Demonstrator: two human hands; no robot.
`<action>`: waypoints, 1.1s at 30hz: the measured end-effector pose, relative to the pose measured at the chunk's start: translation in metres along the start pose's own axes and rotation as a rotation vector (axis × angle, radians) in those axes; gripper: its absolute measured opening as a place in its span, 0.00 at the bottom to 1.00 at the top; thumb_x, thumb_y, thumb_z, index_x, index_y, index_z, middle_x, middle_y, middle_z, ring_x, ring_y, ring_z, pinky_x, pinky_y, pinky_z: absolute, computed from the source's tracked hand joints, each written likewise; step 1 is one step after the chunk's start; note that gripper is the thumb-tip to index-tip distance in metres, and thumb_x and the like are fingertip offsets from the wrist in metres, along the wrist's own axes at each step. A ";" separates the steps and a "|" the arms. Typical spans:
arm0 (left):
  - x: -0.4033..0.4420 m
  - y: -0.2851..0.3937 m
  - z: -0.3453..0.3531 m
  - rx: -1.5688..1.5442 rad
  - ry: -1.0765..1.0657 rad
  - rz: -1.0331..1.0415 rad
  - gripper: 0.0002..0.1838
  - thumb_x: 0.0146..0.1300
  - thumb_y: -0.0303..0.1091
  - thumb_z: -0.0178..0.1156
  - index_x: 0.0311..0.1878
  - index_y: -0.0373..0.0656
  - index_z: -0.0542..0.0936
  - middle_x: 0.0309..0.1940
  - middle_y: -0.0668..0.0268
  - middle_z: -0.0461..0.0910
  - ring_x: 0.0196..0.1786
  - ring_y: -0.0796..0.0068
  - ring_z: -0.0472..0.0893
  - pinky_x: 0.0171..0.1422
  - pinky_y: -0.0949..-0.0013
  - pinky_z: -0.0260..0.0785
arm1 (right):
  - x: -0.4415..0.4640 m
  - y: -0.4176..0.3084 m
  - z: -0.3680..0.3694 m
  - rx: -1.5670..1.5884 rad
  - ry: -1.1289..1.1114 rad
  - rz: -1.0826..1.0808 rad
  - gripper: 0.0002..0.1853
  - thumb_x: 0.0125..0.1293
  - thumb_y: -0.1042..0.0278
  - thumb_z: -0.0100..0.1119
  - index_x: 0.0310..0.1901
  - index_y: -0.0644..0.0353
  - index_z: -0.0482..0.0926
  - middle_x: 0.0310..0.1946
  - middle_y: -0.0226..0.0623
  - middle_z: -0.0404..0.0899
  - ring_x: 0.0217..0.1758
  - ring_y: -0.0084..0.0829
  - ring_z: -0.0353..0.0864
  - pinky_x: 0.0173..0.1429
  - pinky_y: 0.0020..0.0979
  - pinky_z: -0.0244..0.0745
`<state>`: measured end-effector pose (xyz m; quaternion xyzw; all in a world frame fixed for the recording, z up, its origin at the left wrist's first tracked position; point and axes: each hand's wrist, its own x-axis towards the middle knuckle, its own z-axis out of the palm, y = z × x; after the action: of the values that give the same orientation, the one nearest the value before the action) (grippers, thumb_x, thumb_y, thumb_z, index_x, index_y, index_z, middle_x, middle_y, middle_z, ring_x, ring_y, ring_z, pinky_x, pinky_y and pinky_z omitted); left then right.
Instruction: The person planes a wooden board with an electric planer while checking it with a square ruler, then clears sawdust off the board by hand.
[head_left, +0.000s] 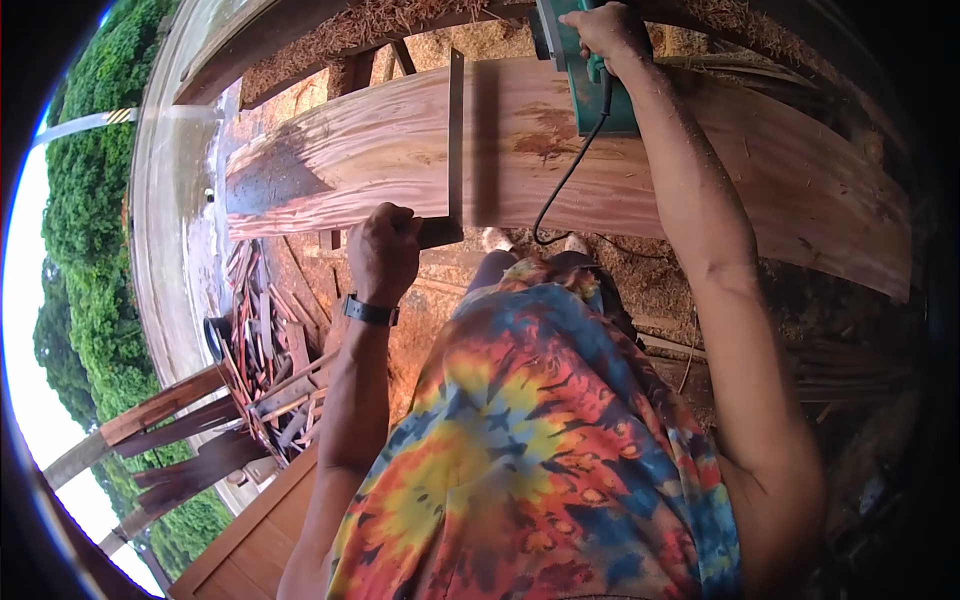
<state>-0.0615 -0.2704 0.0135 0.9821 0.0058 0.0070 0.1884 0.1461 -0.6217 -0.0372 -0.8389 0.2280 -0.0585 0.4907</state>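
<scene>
A wide reddish wood plank lies crosswise in front of me. My left hand, at its near edge, is closed round the handle end of a try square. The square's thin blade reaches across the plank and casts a dark shadow to its right. My right hand grips the handle of a green power planer at the plank's far side. A black cord runs from the planer over the plank toward me. Whether the planer's base sits flat on the wood I cannot tell.
Long timbers covered with shavings run behind the plank. A heap of wood scraps lies at left, near a brown wooden panel. My bare feet stand close to the plank, on ground strewn with sawdust.
</scene>
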 end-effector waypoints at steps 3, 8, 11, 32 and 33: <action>0.003 0.014 0.006 0.003 -0.015 0.033 0.07 0.58 0.34 0.73 0.35 0.42 0.87 0.32 0.54 0.88 0.37 0.51 0.87 0.43 0.55 0.78 | 0.000 -0.003 0.000 0.096 -0.073 0.093 0.17 0.57 0.58 0.77 0.26 0.66 0.83 0.18 0.40 0.80 0.18 0.36 0.79 0.25 0.40 0.73; 0.006 0.019 0.015 0.046 -0.024 0.073 0.07 0.57 0.33 0.73 0.34 0.42 0.87 0.32 0.54 0.88 0.37 0.51 0.87 0.43 0.55 0.77 | 0.004 0.006 0.006 0.200 -0.097 0.052 0.18 0.58 0.60 0.76 0.22 0.64 0.81 0.15 0.38 0.77 0.13 0.32 0.75 0.21 0.38 0.69; 0.007 0.016 0.015 0.067 -0.025 0.084 0.07 0.58 0.33 0.74 0.35 0.42 0.86 0.32 0.56 0.88 0.36 0.53 0.87 0.43 0.56 0.78 | -0.010 -0.009 -0.007 0.142 -0.076 0.088 0.17 0.56 0.60 0.78 0.24 0.64 0.83 0.18 0.38 0.81 0.18 0.34 0.79 0.26 0.39 0.73; 0.009 0.022 0.011 0.098 -0.090 0.064 0.07 0.60 0.35 0.73 0.36 0.42 0.87 0.32 0.54 0.88 0.37 0.51 0.87 0.42 0.55 0.77 | -0.003 0.004 -0.004 0.276 -0.130 0.072 0.16 0.52 0.61 0.80 0.30 0.65 0.84 0.19 0.40 0.80 0.17 0.34 0.77 0.23 0.39 0.70; 0.010 0.023 0.011 0.104 -0.095 0.062 0.07 0.60 0.35 0.72 0.36 0.42 0.87 0.32 0.54 0.88 0.37 0.50 0.87 0.42 0.55 0.77 | -0.002 0.005 -0.002 0.294 -0.128 0.070 0.17 0.52 0.60 0.80 0.30 0.65 0.84 0.18 0.39 0.79 0.16 0.33 0.76 0.23 0.38 0.69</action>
<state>-0.0514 -0.2952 0.0120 0.9895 -0.0334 -0.0341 0.1366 0.1417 -0.6245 -0.0399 -0.7515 0.2143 -0.0204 0.6236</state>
